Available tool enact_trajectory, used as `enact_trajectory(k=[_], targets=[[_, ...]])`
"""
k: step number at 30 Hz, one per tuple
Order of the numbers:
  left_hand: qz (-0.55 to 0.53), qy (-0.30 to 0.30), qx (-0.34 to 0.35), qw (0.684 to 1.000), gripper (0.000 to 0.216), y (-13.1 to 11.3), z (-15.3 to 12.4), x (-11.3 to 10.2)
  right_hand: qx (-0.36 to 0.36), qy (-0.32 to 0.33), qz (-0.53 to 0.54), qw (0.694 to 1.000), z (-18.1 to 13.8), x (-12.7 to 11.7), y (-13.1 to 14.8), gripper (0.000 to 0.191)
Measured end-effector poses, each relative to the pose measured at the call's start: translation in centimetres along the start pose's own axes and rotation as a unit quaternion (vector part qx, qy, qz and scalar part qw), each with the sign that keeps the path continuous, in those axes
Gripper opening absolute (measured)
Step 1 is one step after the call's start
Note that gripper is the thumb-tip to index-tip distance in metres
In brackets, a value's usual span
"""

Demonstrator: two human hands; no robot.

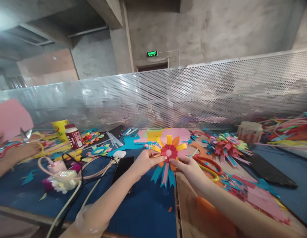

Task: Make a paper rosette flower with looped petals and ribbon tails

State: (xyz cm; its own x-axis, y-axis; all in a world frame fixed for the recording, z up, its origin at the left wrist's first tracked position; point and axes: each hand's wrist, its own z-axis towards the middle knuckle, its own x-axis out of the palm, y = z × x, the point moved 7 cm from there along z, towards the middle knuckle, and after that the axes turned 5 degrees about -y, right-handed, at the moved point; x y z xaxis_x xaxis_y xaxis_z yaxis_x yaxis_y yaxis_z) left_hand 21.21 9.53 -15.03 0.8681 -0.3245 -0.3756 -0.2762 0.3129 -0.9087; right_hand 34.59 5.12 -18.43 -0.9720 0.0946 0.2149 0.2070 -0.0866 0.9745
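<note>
A layered paper flower [169,152] with a red centre, yellow and orange petals and blue and pink strips hanging below is held up above the blue table [143,205]. My left hand [146,161] pinches its left side with thumb and fingers. My right hand [186,167] grips its lower right edge. Both hands meet at the flower's middle. Right behind my right hand lie red-and-yellow scissors [209,165] on the table.
A finished multicolour paper flower [226,145], a black phone [123,167], cables and a charger [62,178], a red-labelled bottle [73,136] and paper scraps lie around. Another person's hand with scissors [18,148] works at far left. A perforated metal screen [193,96] closes the back.
</note>
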Motion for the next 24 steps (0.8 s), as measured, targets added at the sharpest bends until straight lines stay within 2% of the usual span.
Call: enact_trajectory(k=[6,15,21,24], targets=[[-0.022,-0.010,0.004,1.000,0.024,0.3,0.2,-0.4,-0.003,-0.016,0.014,1.000,0.4,-0.6,-0.3,0.034],[-0.092,-0.004,-0.035,0.995,0.018,0.6,0.2,-0.3,-0.048,0.009,-0.015,0.999,-0.1,-0.4,0.6,0.031],[-0.079,0.006,-0.025,0.997,0.017,0.5,0.1,-0.1,-0.003,-0.013,0.022,1.000,-0.3,-0.3,0.2,0.029],[-0.060,0.002,-0.013,0.998,0.018,0.5,0.1,-0.2,0.000,-0.014,0.004,1.000,-0.2,-0.2,0.1,0.031]])
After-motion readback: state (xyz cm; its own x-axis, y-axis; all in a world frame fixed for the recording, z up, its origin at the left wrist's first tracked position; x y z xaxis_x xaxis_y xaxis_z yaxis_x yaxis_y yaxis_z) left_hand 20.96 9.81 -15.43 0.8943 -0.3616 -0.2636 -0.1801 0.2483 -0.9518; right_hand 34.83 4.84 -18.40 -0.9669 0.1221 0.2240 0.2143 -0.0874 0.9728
